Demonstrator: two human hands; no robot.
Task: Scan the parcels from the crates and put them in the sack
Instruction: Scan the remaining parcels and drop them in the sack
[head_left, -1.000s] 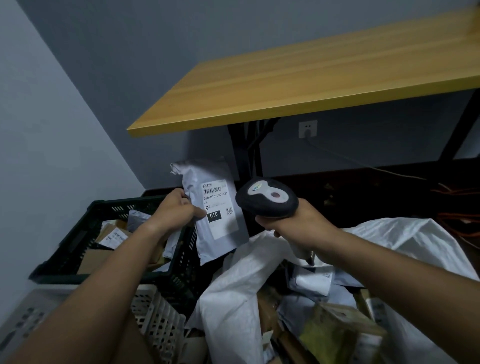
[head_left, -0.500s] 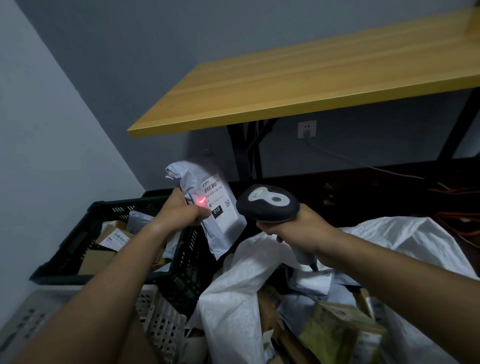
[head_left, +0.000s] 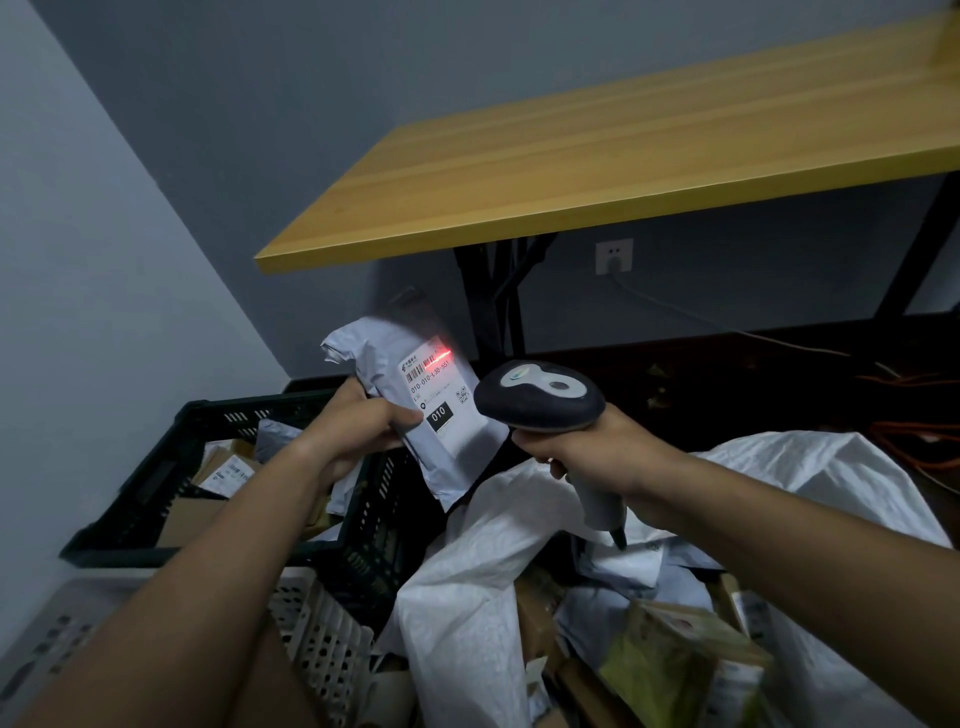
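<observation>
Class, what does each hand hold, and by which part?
Left hand pinches the grey parcel at its left edge; right hand has its grip on the scanner handle.

Crate (head_left: 156, 488) left, sack (head_left: 467, 597) right — the held parcel (head_left: 415, 410) above their meeting edges, table (head_left: 623, 156) behind.

Wooden tabletop (head_left: 623, 171), wall socket (head_left: 614, 256)

dark floor (head_left: 779, 374), black crate (head_left: 156, 499), white sack (head_left: 467, 597), orange cable (head_left: 914, 431)
</observation>
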